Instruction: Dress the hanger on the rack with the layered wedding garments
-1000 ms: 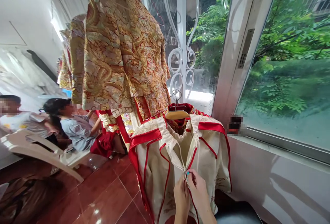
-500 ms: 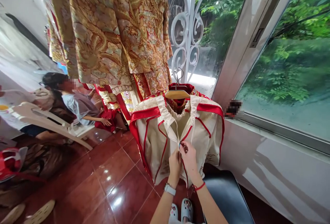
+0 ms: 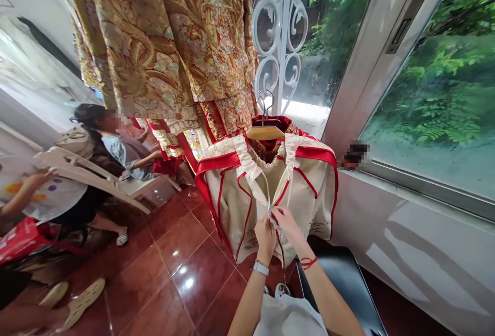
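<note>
A cream jacket with red piping (image 3: 232, 207) hangs from a wooden hanger (image 3: 265, 132) in front of me, its gathered neck opening facing up. My left hand (image 3: 265, 237) is closed on the jacket's front edge below the neck, a pale watch on its wrist. Right against it, my right hand (image 3: 285, 223) pinches the same edge, and a red cord circles that wrist. Blue nails show at the fingertips. Exactly what lies between the fingers is too small to tell. Behind the jacket sits a red garment with gold patterns (image 3: 270, 150).
Gold embroidered robes (image 3: 166, 42) hang above to the left. A black seat (image 3: 340, 289) stands at lower right, beside the window wall (image 3: 406, 227). On the left, one person sits by a white chair (image 3: 96, 176) and others are near, over red floor tiles (image 3: 185, 284).
My view has shifted slightly. My hands stay at the jacket's front edge, the right one now lying flatter and a little more to the right. At left, a person in white has moved further into view.
</note>
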Available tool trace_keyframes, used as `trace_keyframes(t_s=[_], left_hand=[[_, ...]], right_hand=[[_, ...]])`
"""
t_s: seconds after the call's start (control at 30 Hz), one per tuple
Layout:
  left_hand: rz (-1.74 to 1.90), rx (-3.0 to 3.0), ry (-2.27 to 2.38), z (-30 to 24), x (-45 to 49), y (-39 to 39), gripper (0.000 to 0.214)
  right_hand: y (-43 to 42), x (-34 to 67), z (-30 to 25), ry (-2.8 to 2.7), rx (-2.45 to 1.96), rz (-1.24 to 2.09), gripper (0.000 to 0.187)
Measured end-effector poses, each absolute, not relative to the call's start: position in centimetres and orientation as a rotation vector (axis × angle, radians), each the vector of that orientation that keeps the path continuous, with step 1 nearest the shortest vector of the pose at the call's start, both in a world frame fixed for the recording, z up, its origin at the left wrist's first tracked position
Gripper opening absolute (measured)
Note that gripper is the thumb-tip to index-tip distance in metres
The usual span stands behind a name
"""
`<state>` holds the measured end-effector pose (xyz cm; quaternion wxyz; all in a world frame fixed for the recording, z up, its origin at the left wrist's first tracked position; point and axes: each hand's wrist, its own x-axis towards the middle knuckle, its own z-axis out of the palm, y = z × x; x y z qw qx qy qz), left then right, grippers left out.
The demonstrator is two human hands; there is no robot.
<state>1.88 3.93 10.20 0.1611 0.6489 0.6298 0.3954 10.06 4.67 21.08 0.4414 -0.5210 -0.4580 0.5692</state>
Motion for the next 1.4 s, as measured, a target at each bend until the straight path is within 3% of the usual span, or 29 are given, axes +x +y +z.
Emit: trace_keyframes(t_s=[0.1,0.5,0.73,0.9,1.27,1.4], left_hand=[[1.077,1.953,1.872,9.9,2.0,4.4,0.04],[1.078,1.926,1.792,12.9,1.6,6.7,0.032],[1.391,1.709,1.334,20.0,1.1,6.2,0.024],[1.207,1.836,1.406,24.9,-0.1,7.7,0.014],[1.232,1.905,1.326,25.8,-0.5,9.3,0.014],[1.608,1.481,1.518,24.4,-4.7,5.5,0.022]], right_hand=[[5.2,10.0,23.1,-0.973,-1.221,1.515,0.039],[10.2,9.6,33.7,-1.03,-1.188,1.287,0.036],[8.9,10.6,32.5,-1.117,-1.136,1.237,0.044],[8.9,10.7,32.1,-1.084,-1.098,1.265,0.045],[9.4,10.9,31.3,-1.101,-1.093,1.264,0.041],[9.5,11.1,30.7,-1.078,-1.097,1.289,0.04]])
